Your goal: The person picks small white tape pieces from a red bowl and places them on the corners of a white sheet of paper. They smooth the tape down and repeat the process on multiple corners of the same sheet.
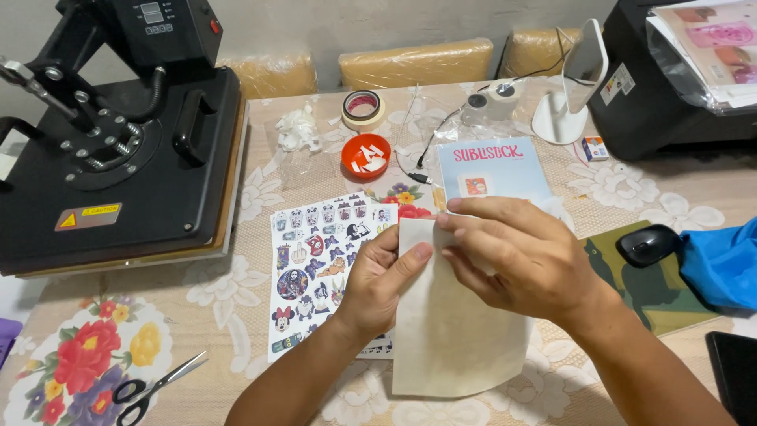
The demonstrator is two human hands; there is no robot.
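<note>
My left hand and my right hand both pinch the top edge of a cream sheet of paper held over the table. The left thumb presses the sheet's upper left corner; the right fingers grip the top edge beside it. Under my left hand lies a printed sheet of small cartoon stickers. A light blue paper pack lies just beyond my right hand.
A black heat press fills the left side. Scissors lie at the lower left. A tape roll, an orange dish, a white mirror stand, a black mouse, blue cloth and a printer surround the work spot.
</note>
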